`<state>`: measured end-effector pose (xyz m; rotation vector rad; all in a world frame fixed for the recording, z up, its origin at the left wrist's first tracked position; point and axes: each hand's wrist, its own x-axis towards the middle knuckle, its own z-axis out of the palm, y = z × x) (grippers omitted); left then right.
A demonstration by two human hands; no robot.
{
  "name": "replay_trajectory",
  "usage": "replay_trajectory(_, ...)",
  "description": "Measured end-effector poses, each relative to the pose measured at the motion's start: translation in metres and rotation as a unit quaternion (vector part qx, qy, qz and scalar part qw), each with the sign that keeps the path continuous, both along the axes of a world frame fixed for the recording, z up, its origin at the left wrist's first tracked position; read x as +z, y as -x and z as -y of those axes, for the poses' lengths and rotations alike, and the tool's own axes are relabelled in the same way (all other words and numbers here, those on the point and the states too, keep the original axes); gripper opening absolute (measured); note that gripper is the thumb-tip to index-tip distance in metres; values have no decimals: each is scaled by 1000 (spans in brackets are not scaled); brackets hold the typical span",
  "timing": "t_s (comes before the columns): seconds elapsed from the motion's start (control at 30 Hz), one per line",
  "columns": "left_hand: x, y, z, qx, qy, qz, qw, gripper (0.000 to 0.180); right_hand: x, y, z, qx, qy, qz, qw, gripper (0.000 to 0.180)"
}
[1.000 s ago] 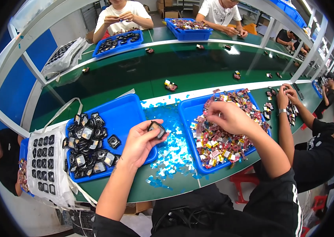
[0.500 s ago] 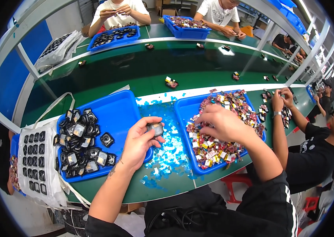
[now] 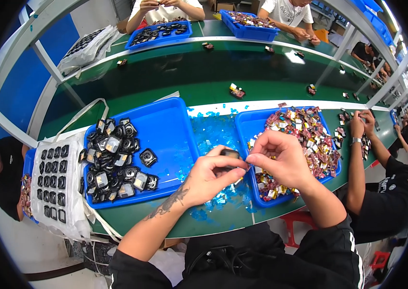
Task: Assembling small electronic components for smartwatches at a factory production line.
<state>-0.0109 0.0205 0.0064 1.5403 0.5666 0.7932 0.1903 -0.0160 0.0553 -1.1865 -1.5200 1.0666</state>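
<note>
Behind the bench's (image 3: 223, 224) front edge, right hand (image 3: 281, 160) (pinched, contents unclear) has joined left hand (image 3: 207, 179) gripping black case (image 3: 230, 153): two-handed work.

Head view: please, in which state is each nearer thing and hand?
Black watch case: held in left hand
Right hand: pinched, contents unclear
Left blue tray: partly filled
Right blue tray: heaped with small parts
White tray: holding rows of black pieces
Blue scraps: scattered

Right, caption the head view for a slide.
Left hand holds a small dark case, right hand close beside it, near blue trays.
</note>
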Motion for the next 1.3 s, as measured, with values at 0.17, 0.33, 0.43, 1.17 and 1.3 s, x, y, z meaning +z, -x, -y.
replay_trajectory(0.17, -6, 2, -1, 9, -68, -23, 997, 15, -13, 11, -3, 9, 18, -10, 1000, 12)
replay_trajectory(0.33, -4, -3, 7, 43, 0, 3, 999, 13, -14, 15, -3, -13, 44, -5, 999, 15)
replay_trajectory(0.43, -10, -4, 7, 63, -8, 11, 998, 12, -12, 24, -2, -66, -193, 248, 947, 16)
replay_trajectory(1.17, -4, -1, 4, -35, 177, 97, 979, 12, -23, 13, 12, 55, -59, -86, 993, 19)
replay_trajectory(1.3, -5, 1, 5, -56, 184, 84, 978, 12, -17, 15, 16, 21, 19, -132, 991, 19)
